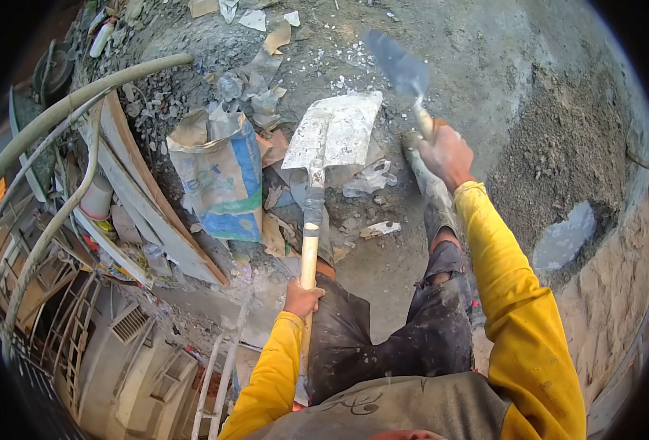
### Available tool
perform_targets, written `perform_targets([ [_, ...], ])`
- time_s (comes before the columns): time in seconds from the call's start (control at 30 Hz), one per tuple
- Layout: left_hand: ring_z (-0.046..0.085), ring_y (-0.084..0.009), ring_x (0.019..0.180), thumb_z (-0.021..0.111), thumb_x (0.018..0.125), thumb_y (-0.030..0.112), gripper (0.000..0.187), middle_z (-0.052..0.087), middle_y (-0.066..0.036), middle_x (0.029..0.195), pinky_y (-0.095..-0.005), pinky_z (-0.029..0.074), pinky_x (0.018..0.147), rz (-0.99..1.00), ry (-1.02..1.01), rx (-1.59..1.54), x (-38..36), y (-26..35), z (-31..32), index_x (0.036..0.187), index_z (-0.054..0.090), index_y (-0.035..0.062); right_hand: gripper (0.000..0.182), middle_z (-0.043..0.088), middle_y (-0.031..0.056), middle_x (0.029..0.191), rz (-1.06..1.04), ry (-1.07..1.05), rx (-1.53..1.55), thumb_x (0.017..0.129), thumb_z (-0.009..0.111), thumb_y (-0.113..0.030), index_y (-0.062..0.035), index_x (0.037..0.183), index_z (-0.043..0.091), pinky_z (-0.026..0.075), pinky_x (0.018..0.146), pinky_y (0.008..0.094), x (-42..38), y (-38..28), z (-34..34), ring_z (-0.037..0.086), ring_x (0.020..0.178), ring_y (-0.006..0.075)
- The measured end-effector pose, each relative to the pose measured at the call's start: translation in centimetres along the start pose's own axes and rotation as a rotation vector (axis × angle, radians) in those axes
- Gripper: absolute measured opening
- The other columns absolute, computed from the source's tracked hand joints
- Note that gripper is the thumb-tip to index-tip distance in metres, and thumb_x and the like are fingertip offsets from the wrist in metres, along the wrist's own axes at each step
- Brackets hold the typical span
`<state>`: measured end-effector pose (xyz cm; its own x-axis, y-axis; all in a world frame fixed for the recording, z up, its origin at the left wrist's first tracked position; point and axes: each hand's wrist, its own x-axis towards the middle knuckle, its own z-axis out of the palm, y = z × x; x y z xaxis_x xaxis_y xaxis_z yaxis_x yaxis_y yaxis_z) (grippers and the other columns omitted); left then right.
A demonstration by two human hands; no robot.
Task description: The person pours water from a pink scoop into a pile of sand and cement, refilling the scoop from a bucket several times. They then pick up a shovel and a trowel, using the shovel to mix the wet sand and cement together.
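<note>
My left hand [304,298] is wrapped round the wooden handle of a shovel [333,133]. Its square blade points away from me and is coated with pale, dried material. My right hand [447,155] grips the handle of a trowel [398,62], held out ahead and to the right. The trowel's grey blade is slightly blurred. Beside the shovel, on the left, stands an open paper sack [218,172] with blue and green print. To the right of my right arm lies a heap of sandy mix [566,147] with a wet grey patch [566,236] at its near end.
Long curved boards [152,198] lean at the left. A thick hose or pipe [82,95] arches over the far left side. Torn paper and plastic scraps [370,178] litter the rough ground. A white metal frame [218,374] stands at the lower left, by a drop to a lower level.
</note>
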<state>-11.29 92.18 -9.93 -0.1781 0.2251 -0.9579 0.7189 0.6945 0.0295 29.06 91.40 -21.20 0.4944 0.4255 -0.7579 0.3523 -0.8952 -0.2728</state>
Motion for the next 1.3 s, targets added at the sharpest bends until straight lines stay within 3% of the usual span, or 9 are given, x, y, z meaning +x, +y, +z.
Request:
perform_targets([
  [0.17,0.048,-0.0133,0.039,0.067,0.068,-0.003,0.020,0.053,-0.006,0.059,-0.0276,0.038,0.036,-0.015,-0.039,-0.043,0.4,-0.2,-0.6,0.080,0.051,-0.0014,0.035,0.065,0.0213,0.099,0.161,0.408,0.453,0.077,0.054,-0.023,-0.0064,0.108,0.057,0.047,0.082,0.0471,2.4,-0.4,0.9,0.061,0.096,0.0384],
  [0.23,0.048,-0.0133,0.039,0.068,0.068,-0.003,0.021,0.052,-0.006,0.059,-0.0274,0.038,0.036,-0.004,-0.049,-0.053,0.4,-0.1,-0.7,0.080,0.051,-0.0015,0.034,0.065,0.0210,0.095,-0.081,-0.095,-0.119,0.078,0.056,-0.029,-0.0074,0.105,0.056,0.047,0.079,0.0476,4.3,2.1,6.0,0.062,0.093,0.0392],
  [0.5,0.048,-0.0135,0.039,0.068,0.068,-0.004,0.022,0.052,-0.006,0.059,-0.0276,0.039,0.036,-0.037,-0.029,-0.046,0.2,0.2,-0.8,0.081,0.050,-0.0012,0.036,0.066,0.0175,0.099,0.241,0.335,0.336,0.077,0.056,-0.021,-0.0065,0.110,0.060,0.048,0.085,0.0441,3.9,-0.8,2.1,0.063,0.096,0.0361],
  [0.6,0.049,-0.0134,0.040,0.065,0.070,-0.008,0.022,0.053,-0.005,0.060,-0.0265,0.041,0.038,-0.023,-0.093,-0.070,0.4,0.6,-1.1,0.082,0.050,0.0019,0.041,0.066,0.0185,0.100,-0.054,-0.245,-0.222,0.076,0.060,-0.027,-0.0066,0.112,0.056,0.048,0.083,0.0451,5.6,0.8,4.7,0.063,0.096,0.0374],
  [0.73,0.049,-0.0137,0.040,0.067,0.068,-0.007,0.024,0.053,-0.006,0.061,-0.0274,0.041,0.038,-0.069,-0.057,-0.065,0.3,0.5,-1.1,0.083,0.049,0.0009,0.041,0.066,0.0202,0.099,0.121,0.185,0.230,0.076,0.058,-0.027,-0.0066,0.112,0.057,0.048,0.084,0.0456,4.3,-1.2,2.2,0.062,0.097,0.0381],
  [0.97,0.050,-0.0139,0.041,0.067,0.069,-0.007,0.024,0.056,-0.008,0.063,-0.0276,0.041,0.038,-0.058,-0.134,-0.113,0.6,0.3,-1.8,0.084,0.050,0.0004,0.033,0.065,0.0218,0.097,-0.015,-0.057,-0.058,0.077,0.057,-0.025,-0.0060,0.104,0.058,0.048,0.082,0.0465,5.3,0.2,4.7,0.063,0.094,0.0385],
  [1.1,0.050,-0.0139,0.041,0.066,0.069,-0.008,0.024,0.056,-0.009,0.063,-0.0275,0.042,0.038,-0.082,-0.149,-0.164,0.2,0.6,-1.9,0.084,0.050,0.0007,0.034,0.066,0.0205,0.096,0.153,0.296,0.299,0.076,0.058,-0.026,-0.0037,0.103,0.058,0.048,0.081,0.0466,4.4,-1.8,3.8,0.063,0.093,0.0380],
  [1.23,0.050,-0.0140,0.040,0.066,0.070,-0.007,0.022,0.054,-0.007,0.060,-0.0280,0.042,0.038,-0.072,-0.184,-0.185,0.7,1.0,-2.0,0.082,0.049,0.0028,0.041,0.065,0.0213,0.096,-0.119,-0.166,-0.227,0.079,0.057,-0.030,-0.0065,0.112,0.051,0.048,0.080,0.0480,6.1,-0.6,4.1,0.062,0.094,0.0390],
  [1.3,0.049,-0.0138,0.039,0.065,0.071,-0.006,0.021,0.052,-0.005,0.057,-0.0283,0.043,0.039,-0.069,-0.163,-0.169,0.5,0.6,-2.1,0.079,0.049,0.0047,0.035,0.065,0.0214,0.095,-0.079,-0.098,-0.112,0.079,0.055,-0.026,-0.0058,0.108,0.055,0.048,0.080,0.0481,5.2,-1.7,2.8,0.062,0.094,0.0386],
])
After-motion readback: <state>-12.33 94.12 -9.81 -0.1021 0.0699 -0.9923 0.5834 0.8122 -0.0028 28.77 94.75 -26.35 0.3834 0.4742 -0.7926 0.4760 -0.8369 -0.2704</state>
